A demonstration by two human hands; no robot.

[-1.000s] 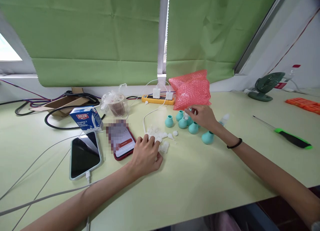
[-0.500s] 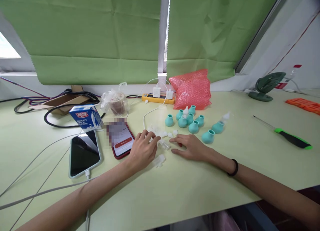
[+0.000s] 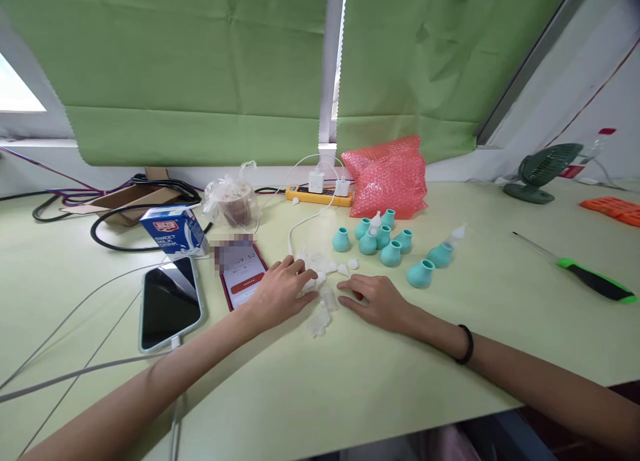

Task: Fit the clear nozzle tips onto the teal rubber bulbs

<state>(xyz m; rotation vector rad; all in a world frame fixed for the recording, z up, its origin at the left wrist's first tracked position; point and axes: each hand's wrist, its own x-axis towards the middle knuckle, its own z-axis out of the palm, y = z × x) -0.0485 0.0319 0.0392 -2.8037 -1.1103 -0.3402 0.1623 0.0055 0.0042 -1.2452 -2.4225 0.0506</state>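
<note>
My left hand (image 3: 283, 289) reaches over a small group of clear and white plastic pieces, thumb and fingers apart. A white piece (image 3: 319, 278) lies at its fingertips; whether they touch it I cannot tell. Facing it, my right hand (image 3: 379, 302) rests on the table, thumb and index finger spread with nothing between them. Between the hands are a clear plastic tube (image 3: 328, 297) and, nearer me, some translucent pieces (image 3: 319, 324). Small white tips (image 3: 343, 269) lie just beyond. Behind my right hand stand several turquoise rubber bulbs (image 3: 391, 253); one lying bulb (image 3: 440, 254) has a clear nozzle (image 3: 457, 235) attached.
Left of my hands are a red-cased phone (image 3: 243, 278), a charging phone (image 3: 171, 306) and a milk carton (image 3: 174, 231). Pink bubble wrap (image 3: 387, 181) and a yellow power strip (image 3: 313, 195) lie at the back. A screwdriver (image 3: 595, 278) and a green fan (image 3: 543, 171) are right.
My left thumb and fingers have spread apart, and the hand has shifted slightly. The clear tube now lies closer to the translucent pieces. My right hand keeps nearly the same pose; the camera view has shifted slightly.
</note>
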